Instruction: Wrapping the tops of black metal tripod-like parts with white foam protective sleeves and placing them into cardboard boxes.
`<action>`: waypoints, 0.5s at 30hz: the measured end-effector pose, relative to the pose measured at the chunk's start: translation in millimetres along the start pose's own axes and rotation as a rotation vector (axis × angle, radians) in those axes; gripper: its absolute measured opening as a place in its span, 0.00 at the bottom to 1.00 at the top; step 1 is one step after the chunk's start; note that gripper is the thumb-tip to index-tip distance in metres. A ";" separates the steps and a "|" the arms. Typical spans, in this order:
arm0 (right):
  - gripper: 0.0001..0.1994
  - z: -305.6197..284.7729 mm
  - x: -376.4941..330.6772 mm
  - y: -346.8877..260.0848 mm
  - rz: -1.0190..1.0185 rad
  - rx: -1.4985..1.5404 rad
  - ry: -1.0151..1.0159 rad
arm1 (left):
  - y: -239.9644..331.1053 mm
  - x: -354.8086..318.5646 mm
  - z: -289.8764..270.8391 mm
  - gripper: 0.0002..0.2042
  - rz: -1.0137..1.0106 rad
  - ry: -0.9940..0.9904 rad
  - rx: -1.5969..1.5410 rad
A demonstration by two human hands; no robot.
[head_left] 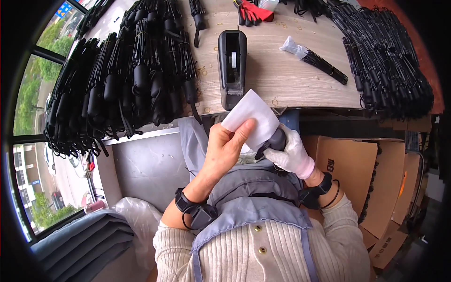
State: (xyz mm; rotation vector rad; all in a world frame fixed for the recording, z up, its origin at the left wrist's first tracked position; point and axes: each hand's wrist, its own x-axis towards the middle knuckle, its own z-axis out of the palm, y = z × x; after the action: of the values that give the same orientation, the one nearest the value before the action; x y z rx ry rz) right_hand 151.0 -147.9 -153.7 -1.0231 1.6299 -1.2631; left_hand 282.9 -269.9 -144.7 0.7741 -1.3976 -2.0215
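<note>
1. Window (35,94), farthest left of the left hand; below it, a folded blue-grey cloth (84,242) lies near a clear plastic bag (136,216), both on the body side of that hand.
2. Black ribbed bundles (141,75) with dark cylindrical handles and straps, massed ahead and to the left of the left hand, their ends overhanging the table edge.
3. Left hand (224,149), bare, gripping a white sheet (256,120) with the thumb laid flat on its upper face; a black wrist device (197,211) sits behind it on the forearm.
4. Tape dispenser (230,80), black, directly ahead of the left hand on the table (270,61). It stands in the way straight forward; the sheet's corner overlaps its near end in this view.
5. Red-and-black glove (255,11), well ahead of both hands, near the table's far side.
6. Dark rounded object (277,139), held in the right hand and partly hidden by the sheet.
7. Right hand (292,152), white-gloved, fingers closed around that object, just beside the left hand.
8. Partly wrapped bundle (324,65), ahead and to the right of the right hand, lying obliquely.
9. Cardboard carton (347,174), open, just right of the right hand; farther ahead, a dense black stack (383,61) covers the table's right end.
</note>
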 end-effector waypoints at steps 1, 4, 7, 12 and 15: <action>0.16 0.0 -1.0 2.1 0.001 0.004 -0.002 | -1.2 3.6 -0.6 0.08 -0.002 0.003 0.003; 0.16 -3.0 -2.4 14.1 -0.071 -0.038 -0.045 | -3.4 22.9 -1.8 0.09 -0.024 0.105 -0.096; 0.17 2.9 -5.6 24.4 -0.190 -0.160 -0.010 | -5.9 34.2 -0.2 0.10 -0.027 0.073 -0.126; 0.20 5.0 -3.2 22.9 -0.153 -0.195 0.073 | 5.5 29.6 6.7 0.10 -0.088 -0.106 0.052; 0.26 2.4 -6.2 26.8 -0.221 -0.285 0.141 | -8.1 15.6 9.8 0.11 -0.054 -0.220 0.108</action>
State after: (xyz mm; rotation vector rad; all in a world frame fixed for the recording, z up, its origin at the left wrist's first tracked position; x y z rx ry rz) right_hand 152.3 -138.4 -179.6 -1.3448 1.8848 -1.2947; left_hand 264.2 -272.5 -151.8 0.6558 -1.6369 -2.1397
